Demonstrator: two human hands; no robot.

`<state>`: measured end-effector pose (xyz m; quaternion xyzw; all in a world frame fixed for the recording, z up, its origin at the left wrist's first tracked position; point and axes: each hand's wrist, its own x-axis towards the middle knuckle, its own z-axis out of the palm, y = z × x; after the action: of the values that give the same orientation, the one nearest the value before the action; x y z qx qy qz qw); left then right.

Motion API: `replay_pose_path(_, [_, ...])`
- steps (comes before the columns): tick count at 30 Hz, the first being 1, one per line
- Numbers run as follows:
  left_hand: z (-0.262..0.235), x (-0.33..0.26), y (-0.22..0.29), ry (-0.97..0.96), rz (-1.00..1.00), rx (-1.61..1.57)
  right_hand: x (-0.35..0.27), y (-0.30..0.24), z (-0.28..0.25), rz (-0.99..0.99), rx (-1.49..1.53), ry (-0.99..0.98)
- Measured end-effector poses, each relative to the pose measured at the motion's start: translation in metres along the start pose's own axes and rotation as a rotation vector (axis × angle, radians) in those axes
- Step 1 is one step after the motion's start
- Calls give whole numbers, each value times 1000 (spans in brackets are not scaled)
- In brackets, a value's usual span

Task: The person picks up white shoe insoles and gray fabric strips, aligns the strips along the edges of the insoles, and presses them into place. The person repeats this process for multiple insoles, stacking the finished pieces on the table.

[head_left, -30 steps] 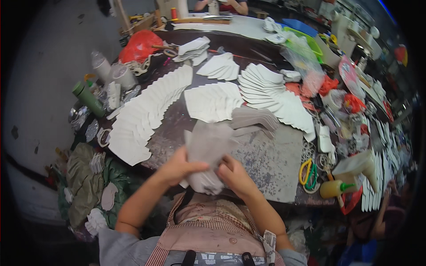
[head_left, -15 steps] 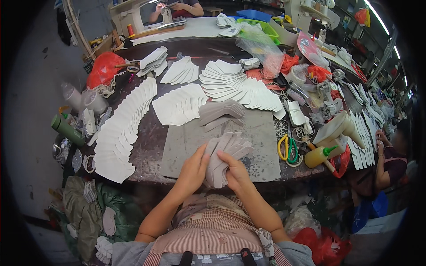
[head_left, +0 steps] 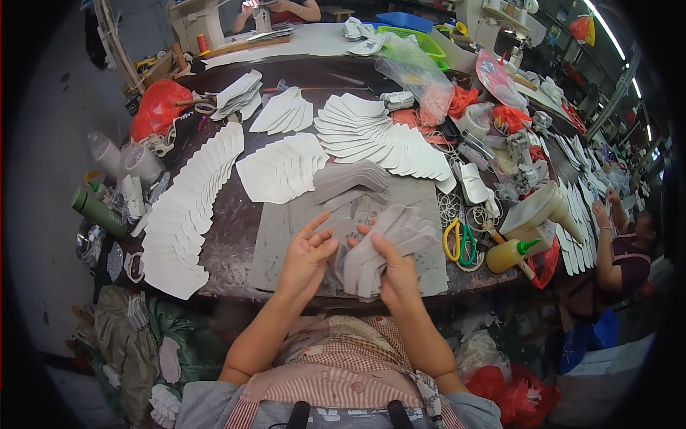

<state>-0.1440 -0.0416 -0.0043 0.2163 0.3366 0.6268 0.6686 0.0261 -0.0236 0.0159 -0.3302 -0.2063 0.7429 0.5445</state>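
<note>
My right hand point(head_left: 396, 275) is closed on a fanned bunch of grey curved fabric pieces point(head_left: 407, 232), its thumb lying across them. Just left of the bunch, my left hand point(head_left: 309, 259) is off it, with its fingers apart and nothing in them. Both hands are over a grey work board point(head_left: 279, 232) at the table's near edge. Beyond them on the board lies a small stack of similar grey curved pieces point(head_left: 350, 179). White cut pieces lie farther out in overlapping rows: a long row point(head_left: 189, 207) at left, a middle group point(head_left: 282, 166) and a curved fan point(head_left: 364, 132).
Right of the board are yellow-and-green-handled scissors point(head_left: 457, 239), a glue bottle point(head_left: 509, 255) with a green tip, and a cream container point(head_left: 536, 211). A green bottle point(head_left: 103, 211) and a red plastic bag point(head_left: 158, 109) are at left. A co-worker point(head_left: 622, 250) works at far right, another person at the top.
My left hand has let go of the grey bunch and opened, moving slightly left. My right hand has shifted right with the bunch. The whole view has moved slightly.
</note>
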Motion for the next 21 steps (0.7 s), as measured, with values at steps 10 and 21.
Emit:
replay_pose_path(10, [35,-4,-8,-73,536,283,12,17,12,-178,-573,-101])
replay_pose_path(21, [49,-13,-16,-166,436,243,-18,-3,17,-14,-486,-229])
